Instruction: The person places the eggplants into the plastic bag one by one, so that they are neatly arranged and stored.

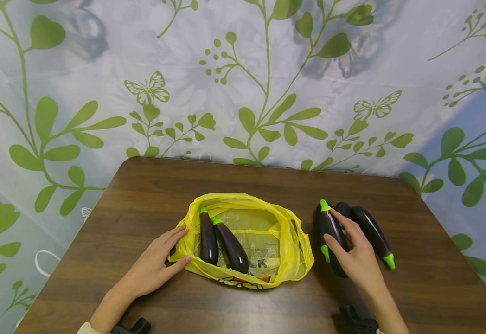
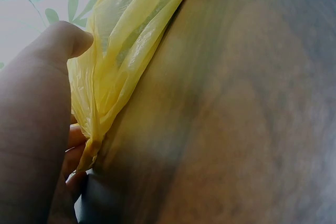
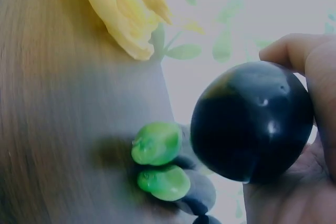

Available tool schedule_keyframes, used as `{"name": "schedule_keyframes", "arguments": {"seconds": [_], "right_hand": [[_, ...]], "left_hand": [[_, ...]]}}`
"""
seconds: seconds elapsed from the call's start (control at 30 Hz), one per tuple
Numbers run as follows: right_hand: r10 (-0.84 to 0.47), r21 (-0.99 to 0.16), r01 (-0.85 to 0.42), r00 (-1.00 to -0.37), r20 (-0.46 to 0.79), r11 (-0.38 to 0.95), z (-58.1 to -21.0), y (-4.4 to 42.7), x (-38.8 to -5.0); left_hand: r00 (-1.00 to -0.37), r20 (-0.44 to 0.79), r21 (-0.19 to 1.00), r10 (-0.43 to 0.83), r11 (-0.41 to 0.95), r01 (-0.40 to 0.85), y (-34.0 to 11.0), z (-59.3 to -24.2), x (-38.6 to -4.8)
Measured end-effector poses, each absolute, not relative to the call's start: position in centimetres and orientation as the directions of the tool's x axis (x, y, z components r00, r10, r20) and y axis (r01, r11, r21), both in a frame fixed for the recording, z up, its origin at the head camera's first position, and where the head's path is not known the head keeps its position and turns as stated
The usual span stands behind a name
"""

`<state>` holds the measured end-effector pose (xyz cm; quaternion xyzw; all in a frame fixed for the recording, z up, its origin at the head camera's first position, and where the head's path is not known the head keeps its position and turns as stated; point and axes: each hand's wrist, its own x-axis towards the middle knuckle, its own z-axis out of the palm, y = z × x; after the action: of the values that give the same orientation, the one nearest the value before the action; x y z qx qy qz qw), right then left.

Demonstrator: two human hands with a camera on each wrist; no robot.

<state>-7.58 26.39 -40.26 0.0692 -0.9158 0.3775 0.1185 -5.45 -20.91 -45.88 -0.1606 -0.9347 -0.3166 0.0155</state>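
Note:
A yellow plastic bag (image 1: 293, 250) stands with its mouth spread wide, and two dark purple eggplants, one on the left (image 1: 208, 239) and one beside it (image 1: 232, 248), lie inside. At the bag's left side my left hand (image 1: 155, 262) holds the plastic; the left wrist view shows the thumb on one side and curled fingers around a gathered corner. My right hand (image 1: 357, 257) grips an eggplant (image 1: 330, 225) with a green cap, right of the bag. Its rounded dark end (image 3: 252, 121) fills much of the right wrist view, between thumb and fingers.
More eggplants lie under and beside my right hand, one angled to the right (image 1: 372, 229). Two green caps, an upper one (image 3: 156, 142) and a lower one (image 3: 165, 183), show below the held eggplant. Behind the brown wooden table (image 1: 168, 176) hangs a leaf-patterned cloth (image 1: 176, 55).

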Motion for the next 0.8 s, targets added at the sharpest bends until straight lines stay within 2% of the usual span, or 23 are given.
{"name": "schedule_keyframes", "arguments": {"seconds": [0.23, 0.8], "right_hand": [[-0.009, -0.680, -0.180, -0.969, 0.248, 0.711, -39.5, 25.8, -7.3], [-0.054, -0.673, -0.203, -0.970, 0.236, 0.711, -38.1, 24.0, -8.0]], "left_hand": [[-0.947, 0.133, 0.591, 0.293, 0.743, 0.313, -20.9, -46.0, -5.5], [-0.948, 0.133, 0.596, 0.290, 0.741, 0.310, -20.8, -46.1, -5.6]]}}
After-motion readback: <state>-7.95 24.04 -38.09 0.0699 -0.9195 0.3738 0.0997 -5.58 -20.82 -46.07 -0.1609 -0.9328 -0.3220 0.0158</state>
